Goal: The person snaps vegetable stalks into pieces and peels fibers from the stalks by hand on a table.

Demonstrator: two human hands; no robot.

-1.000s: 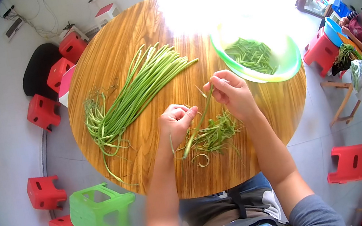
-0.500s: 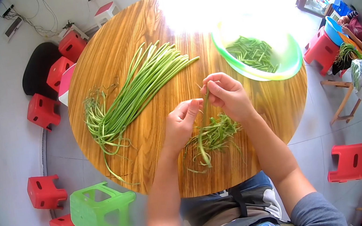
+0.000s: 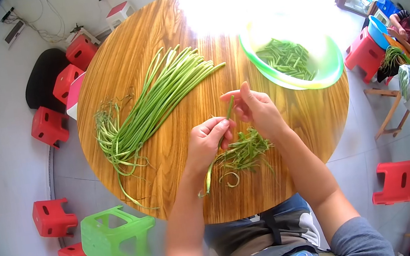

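Observation:
My left hand [image 3: 207,141] is closed around one garlic scape [image 3: 231,106]. The scape's cut tip points up past the fingers, and its pale tail hangs below the hand. Just to the right, my right hand [image 3: 262,113] has thumb and forefinger spread near that tip, with nothing seen between them. Under both hands lies a small heap of green trimmings [image 3: 246,152]. To the left, a large bunch of long garlic scapes [image 3: 163,100] is fanned across the table. Short cut pieces [image 3: 285,59] fill part of a green-rimmed bowl [image 3: 333,73] at the right.
The round wooden table [image 3: 115,67] reaches to my waist. A green stool [image 3: 115,238] and several red stools [image 3: 53,219] stand on the floor at left; another red stool [image 3: 398,182] is at right. Far right, a person [image 3: 406,29] sits by a blue basin [image 3: 377,32].
My right hand has opened and come off the scape's tip. The scape now sits in my left hand, its tail shifted left off the trimmings.

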